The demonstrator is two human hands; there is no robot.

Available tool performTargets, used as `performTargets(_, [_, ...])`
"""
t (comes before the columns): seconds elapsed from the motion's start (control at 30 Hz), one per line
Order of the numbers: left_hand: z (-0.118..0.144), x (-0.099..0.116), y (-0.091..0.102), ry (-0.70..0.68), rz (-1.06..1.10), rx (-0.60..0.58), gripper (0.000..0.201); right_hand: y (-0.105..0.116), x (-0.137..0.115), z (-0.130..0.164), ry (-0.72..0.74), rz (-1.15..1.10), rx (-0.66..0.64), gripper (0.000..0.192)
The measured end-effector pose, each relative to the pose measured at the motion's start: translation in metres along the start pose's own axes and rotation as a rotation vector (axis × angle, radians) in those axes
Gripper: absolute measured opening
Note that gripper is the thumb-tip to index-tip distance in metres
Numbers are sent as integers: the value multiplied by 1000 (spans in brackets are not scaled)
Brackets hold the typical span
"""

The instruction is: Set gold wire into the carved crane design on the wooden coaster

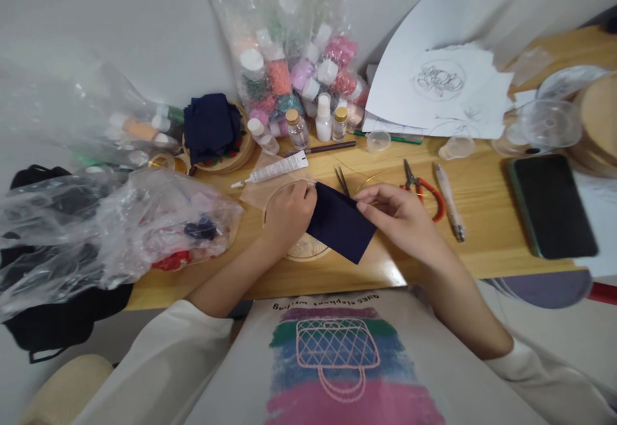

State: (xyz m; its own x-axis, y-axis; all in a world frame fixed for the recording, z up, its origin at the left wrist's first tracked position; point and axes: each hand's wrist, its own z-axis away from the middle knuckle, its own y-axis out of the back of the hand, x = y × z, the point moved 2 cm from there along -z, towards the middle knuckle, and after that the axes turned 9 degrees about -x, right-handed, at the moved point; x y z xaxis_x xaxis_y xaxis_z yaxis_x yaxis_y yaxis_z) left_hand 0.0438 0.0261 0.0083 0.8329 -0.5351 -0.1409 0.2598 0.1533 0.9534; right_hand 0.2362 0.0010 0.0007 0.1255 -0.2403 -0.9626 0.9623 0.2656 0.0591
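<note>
Both hands hold dark blue cloth (341, 222) near front edge of desk (482, 232): left hand (288, 213) pinches left edge over wooden hoop (304, 249), right hand (398, 209) pinches right corner. Step judged: laying cloth on hoop. Next move calls for centring, even tension. Pliers (423, 188) lie beside right hand.

Cloth (341, 224) lies on hoop (303, 245), mid tabletop (482, 232). Glue tube (274, 170) behind cloth, pliers (421, 190) to its right, phone (552, 205) farther right, plastic bag (159, 219) left.
</note>
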Motion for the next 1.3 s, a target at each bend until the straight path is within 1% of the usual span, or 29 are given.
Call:
performTargets(0.1, [-1,1,2,11,4,-11,33,-8,6,2,-91,-165,8,30])
performTargets(0.17, [-1,1,2,15,22,-24,31,-16,11,9,-134,-288,-2,36])
performTargets(0.23, [-1,1,1,28,42,-35,30,-25,17,19,-143,-443,18,41])
performTargets(0.27, [-1,1,1,37,48,-36,30,-29,19,25,-132,-496,39,44])
performTargets(0.3, [-2,1,0,46,52,-34,30,-33,21,30,-123,-503,45,46])
performTargets(0.37, [-2,1,-1,50,57,-33,31,-38,23,39,-139,-390,30,46])
performTargets(0.47, [-1,2,0,60,59,-46,32,-40,24,43,-208,-224,9,39])
performTargets(0.6, [1,6,9,88,84,-113,33,-42,19,35,-234,-242,-11,31])
performTargets(0.67, [2,9,16,115,100,-171,35,-45,15,30,-221,-260,28,25])
performTargets(0.73, [2,12,22,141,105,-206,35,-49,12,26,-208,-268,84,20])
performTargets(0.8, [3,14,27,155,103,-198,34,-53,11,24,-204,-269,116,18])
performTargets(0.97, [7,15,29,134,83,-118,31,-57,11,25,-209,-278,147,17])
performTargets(1.17, [12,23,34,87,133,-157,28,-66,14,22,-110,-251,203,18])
performTargets(1.3, [13,27,36,50,156,-131,26,-67,15,19,-72,-217,210,19])
